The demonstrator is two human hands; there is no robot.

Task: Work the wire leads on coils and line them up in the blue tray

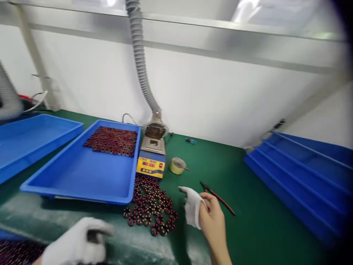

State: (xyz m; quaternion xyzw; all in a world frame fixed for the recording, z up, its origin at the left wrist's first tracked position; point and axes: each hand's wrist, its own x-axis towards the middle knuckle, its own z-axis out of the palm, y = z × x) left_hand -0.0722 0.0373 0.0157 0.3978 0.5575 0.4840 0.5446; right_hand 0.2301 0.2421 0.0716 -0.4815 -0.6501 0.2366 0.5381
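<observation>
My left hand (78,241) wears a white glove and hovers at the front edge of the bench, slightly blurred. Its thumb and fingers are curved and apart, and I see nothing between them. Bare, my right hand (213,215) pinches a white glove (192,208) with a greyish fingertip, above the green bench. Left of that glove lies a loose heap of small dark rings (151,204) with pink and copper-coloured marks. Close behind my right hand are red-handled pliers or cutters (220,198).
A solder pot with a yellow front panel (150,167) stands under a grey duct hose (140,59). Beside it are a round yellowish tin (178,166) and a blue tray (91,173) with many rings. Another blue tray (35,136) sits left; stacked blue trays (298,184) stand right.
</observation>
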